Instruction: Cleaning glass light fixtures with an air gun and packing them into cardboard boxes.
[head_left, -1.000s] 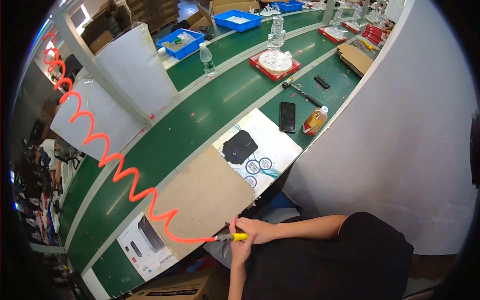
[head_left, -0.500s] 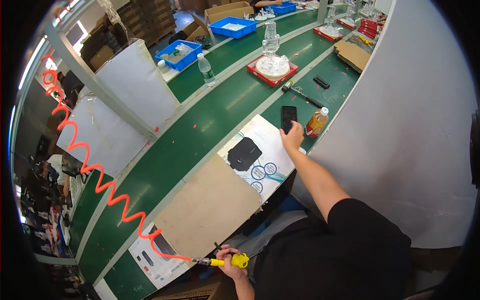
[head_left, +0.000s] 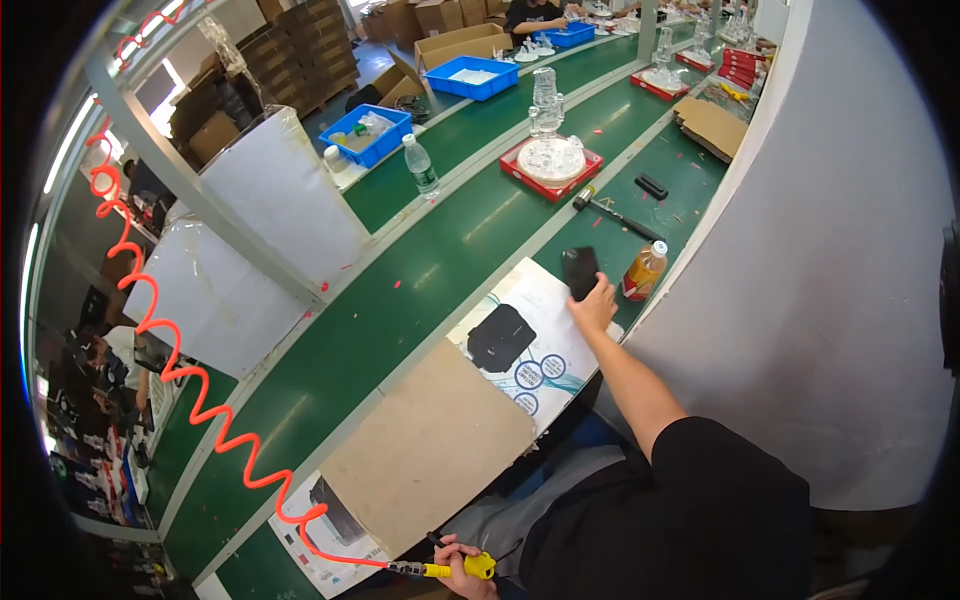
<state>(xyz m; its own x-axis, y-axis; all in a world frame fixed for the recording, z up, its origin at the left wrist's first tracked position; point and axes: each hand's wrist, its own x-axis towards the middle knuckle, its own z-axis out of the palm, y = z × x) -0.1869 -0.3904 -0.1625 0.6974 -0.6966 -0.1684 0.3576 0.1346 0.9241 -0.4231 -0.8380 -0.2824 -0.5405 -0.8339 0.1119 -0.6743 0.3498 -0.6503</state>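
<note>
My right hand has its fingers round the near end of a black smartphone, just past the far edge of a printed white cardboard sheet. Whether the phone is raised off the green table is hard to tell. At the lower edge, my left hand is closed on a yellow air blow gun, joined by a metal coupling to a coiled orange air hose. A drink bottle with amber contents stands right of the phone. Beyond it lies a hammer.
A clear figure on a white round base sits in a red tray on the green belt. Blue bins, a water bottle and brown cardboard are around. A grey panel bounds the right. Another person sits far off.
My right hand has closed on the phone, which has turned slightly from where it lay. My left hand still holds the blow gun. The whole view has shifted a little, with things lower.
</note>
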